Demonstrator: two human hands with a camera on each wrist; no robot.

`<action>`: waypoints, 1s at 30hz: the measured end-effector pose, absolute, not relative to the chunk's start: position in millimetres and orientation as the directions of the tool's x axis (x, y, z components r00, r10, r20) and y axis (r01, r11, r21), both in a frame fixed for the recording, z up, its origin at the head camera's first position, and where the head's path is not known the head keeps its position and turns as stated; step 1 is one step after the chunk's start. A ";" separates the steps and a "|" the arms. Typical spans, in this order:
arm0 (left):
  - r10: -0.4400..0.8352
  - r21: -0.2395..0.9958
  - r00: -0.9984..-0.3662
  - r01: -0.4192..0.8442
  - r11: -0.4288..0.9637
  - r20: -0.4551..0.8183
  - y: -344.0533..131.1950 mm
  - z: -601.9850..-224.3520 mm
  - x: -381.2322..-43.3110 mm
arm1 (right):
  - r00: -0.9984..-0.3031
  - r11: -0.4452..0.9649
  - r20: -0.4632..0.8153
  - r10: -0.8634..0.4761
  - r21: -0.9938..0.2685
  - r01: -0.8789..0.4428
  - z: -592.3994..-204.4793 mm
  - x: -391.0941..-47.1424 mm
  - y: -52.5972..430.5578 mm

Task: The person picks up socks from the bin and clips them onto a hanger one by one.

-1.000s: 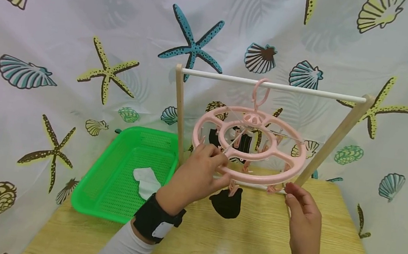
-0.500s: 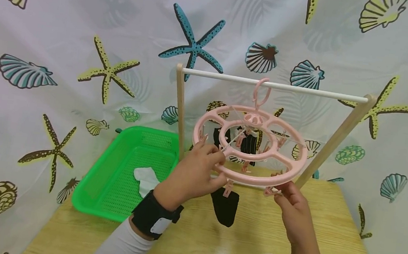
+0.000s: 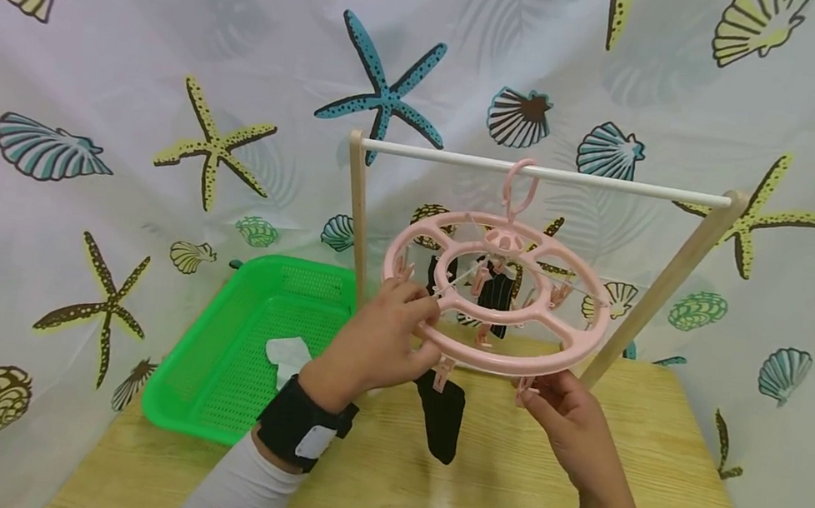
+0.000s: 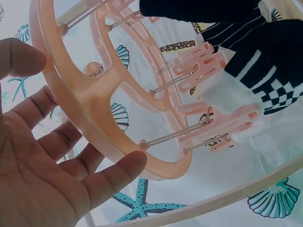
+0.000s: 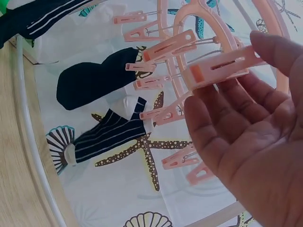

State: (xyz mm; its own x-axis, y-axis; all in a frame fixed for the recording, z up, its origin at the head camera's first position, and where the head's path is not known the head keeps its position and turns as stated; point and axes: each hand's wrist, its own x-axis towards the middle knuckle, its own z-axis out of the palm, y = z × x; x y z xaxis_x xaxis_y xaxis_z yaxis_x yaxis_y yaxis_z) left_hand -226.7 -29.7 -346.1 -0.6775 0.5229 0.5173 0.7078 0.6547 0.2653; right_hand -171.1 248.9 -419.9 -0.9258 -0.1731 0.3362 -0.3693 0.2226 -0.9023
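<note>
A round pink clip hanger point(image 3: 508, 362) hangs by its hook from the rack's white rod point(image 3: 627, 185). My left hand point(image 3: 375, 338) holds its front-left rim, thumb and fingers on either side of it in the left wrist view. My right hand point(image 3: 572, 428) pinches a pink clip point(image 5: 222, 68) under the front rim; no sock shows in that clip. A black sock point(image 3: 443, 417) dangles from another clip between the hands. Farther back hang a striped black sock point(image 5: 111, 135) and a sock with a checkered band point(image 4: 277, 97).
On the left of the wooden table point(image 3: 499, 507) stands a green basket point(image 3: 163, 377) with a white cloth piece point(image 3: 286, 357) inside. The rack's wooden posts point(image 3: 685, 265) flank the hanger. A curtain printed with shells and starfish is behind.
The hanger has turned a little, its front clips and the black sock shifting left. My right hand has moved left and now grips a clip; my left hand has slid slightly left.
</note>
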 end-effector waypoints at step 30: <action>0.543 0.292 -0.638 0.753 0.590 0.546 -44.5 -351.6 -239.0 | -0.960 0.240 0.262 0.099 -0.943 -0.232 -420.2 -152.8 218.0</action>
State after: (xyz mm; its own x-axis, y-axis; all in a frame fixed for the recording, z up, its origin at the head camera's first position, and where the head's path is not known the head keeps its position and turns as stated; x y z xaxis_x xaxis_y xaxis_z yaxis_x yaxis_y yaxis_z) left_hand -239.0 -44.5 -351.6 -0.6376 0.5435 0.5460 0.7529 0.5898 0.2921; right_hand -152.8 218.0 -420.2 -0.9601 0.0987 0.2617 -0.2322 0.2400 -0.9426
